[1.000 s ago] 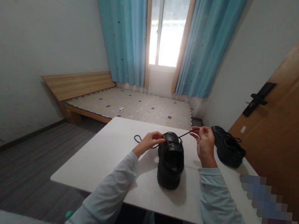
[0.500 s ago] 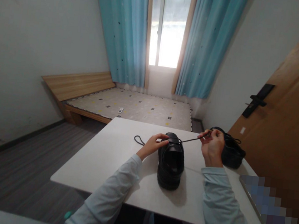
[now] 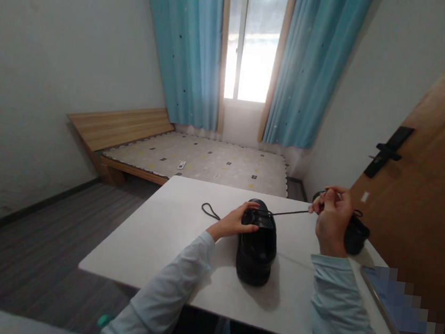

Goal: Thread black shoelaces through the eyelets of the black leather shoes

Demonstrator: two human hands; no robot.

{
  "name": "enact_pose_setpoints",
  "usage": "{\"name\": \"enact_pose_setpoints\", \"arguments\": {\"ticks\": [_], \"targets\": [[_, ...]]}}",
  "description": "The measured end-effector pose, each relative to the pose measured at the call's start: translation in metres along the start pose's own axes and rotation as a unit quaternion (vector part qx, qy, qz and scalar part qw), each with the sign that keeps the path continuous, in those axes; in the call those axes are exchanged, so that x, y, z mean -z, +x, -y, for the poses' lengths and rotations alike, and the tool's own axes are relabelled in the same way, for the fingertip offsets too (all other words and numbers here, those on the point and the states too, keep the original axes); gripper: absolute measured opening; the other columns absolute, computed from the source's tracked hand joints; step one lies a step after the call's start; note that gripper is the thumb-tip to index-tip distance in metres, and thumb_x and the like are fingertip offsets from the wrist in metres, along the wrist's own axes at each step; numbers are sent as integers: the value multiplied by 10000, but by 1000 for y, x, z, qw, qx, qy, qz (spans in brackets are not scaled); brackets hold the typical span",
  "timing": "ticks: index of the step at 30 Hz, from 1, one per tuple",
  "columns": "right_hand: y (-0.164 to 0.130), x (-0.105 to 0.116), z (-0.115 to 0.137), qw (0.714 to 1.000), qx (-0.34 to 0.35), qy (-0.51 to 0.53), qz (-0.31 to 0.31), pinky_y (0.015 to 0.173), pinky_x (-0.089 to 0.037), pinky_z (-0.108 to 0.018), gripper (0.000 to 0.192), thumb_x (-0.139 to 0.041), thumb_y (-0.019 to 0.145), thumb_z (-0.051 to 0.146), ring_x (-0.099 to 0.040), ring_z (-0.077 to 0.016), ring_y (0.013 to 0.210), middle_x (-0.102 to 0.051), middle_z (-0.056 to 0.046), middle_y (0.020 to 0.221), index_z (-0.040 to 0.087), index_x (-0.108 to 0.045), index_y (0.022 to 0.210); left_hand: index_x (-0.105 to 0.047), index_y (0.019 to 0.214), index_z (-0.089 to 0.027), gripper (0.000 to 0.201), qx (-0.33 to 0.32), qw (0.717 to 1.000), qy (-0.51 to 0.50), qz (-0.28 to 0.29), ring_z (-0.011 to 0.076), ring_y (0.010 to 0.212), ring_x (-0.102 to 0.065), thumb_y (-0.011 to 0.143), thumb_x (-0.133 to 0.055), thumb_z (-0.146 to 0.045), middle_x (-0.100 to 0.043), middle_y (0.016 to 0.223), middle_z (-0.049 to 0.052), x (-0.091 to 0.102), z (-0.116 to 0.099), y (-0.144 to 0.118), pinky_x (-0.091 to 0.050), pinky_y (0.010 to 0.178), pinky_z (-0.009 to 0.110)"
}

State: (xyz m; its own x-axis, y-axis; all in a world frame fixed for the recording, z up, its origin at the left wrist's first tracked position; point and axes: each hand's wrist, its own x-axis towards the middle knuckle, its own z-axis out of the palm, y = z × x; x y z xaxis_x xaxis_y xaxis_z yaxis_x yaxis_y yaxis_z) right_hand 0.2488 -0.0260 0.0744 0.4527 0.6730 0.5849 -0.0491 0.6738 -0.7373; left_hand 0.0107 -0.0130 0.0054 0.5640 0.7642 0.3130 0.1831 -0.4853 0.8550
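Observation:
A black shoe (image 3: 255,262) stands upright on the white table (image 3: 150,234), its opening toward me. My left hand (image 3: 234,223) grips it from the left, with the fingers over the lacing and the thumb at the tongue. Pinched in my right hand (image 3: 333,217) is the end of a dark shoelace (image 3: 291,213), drawn taut to the right from the eyelets. A loop of lace (image 3: 210,211) lies on the tabletop left of the shoe. Behind my right hand sits a second black shoe (image 3: 356,237), partly hidden by that hand.
A flat pixelated object (image 3: 394,315) lies along the table's right edge. Beyond the table is a bed (image 3: 207,160) with a small white device (image 3: 181,165) on it. A wooden door (image 3: 438,175) with a black handle stands to the right.
My right hand has moved right, drawing out more of the lace. My left thumb has spread lower onto the shoe's tongue. The view has shifted slightly.

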Motion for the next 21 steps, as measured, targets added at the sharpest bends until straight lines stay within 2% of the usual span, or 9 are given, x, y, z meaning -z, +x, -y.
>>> {"name": "enact_pose_setpoints", "arguments": {"ticks": [5, 11, 17, 19, 21], "targets": [[9, 16, 1, 1000, 14, -15, -6, 316, -377, -192, 225, -638, 787, 382, -366, -59, 340, -405, 113, 503, 224, -486, 839, -462, 1260, -167, 623, -10, 1000, 16, 11, 247, 1232, -455, 711, -702, -337, -490, 1317, 123, 2, 0, 0, -321, 1067, 389], [19, 27, 4, 1000, 3, -13, -23, 333, -406, -234, 188, -648, 778, 372, -378, -77, 355, -414, 90, 516, 249, -509, 811, -411, 1323, -195, 643, -45, 997, 38, 39, 247, 1246, -440, 746, -665, -322, -479, 1336, 118, 5, -3, 1, -313, 1073, 401], [23, 31, -11, 997, -40, -59, 22, 356, -413, -236, 194, -673, 746, 378, -398, -83, 383, -427, 77, 519, 224, -567, 799, -435, 1338, -219, 595, -90, 985, 148, 21, 258, 1301, -359, 780, -607, -329, -405, 1378, 120, -3, -12, 3, -273, 1098, 408], [23, 33, -18, 996, -56, -68, 32, 359, -417, -233, 230, -704, 713, 382, -397, -77, 380, -443, 76, 525, 210, -571, 788, -448, 1333, -255, 564, -99, 976, 190, 21, 266, 1334, -307, 793, -587, -342, -373, 1420, 97, -8, -17, 3, -229, 1113, 442], [23, 36, -23, 995, -70, -66, 32, 354, -413, -231, 272, -739, 671, 375, -392, -74, 369, -463, 79, 522, 211, -549, 776, -446, 1330, -293, 528, -100, 969, 223, 34, 264, 1343, -291, 817, -556, -354, -412, 1413, 64, -10, -22, 4, -180, 1118, 494]]}}
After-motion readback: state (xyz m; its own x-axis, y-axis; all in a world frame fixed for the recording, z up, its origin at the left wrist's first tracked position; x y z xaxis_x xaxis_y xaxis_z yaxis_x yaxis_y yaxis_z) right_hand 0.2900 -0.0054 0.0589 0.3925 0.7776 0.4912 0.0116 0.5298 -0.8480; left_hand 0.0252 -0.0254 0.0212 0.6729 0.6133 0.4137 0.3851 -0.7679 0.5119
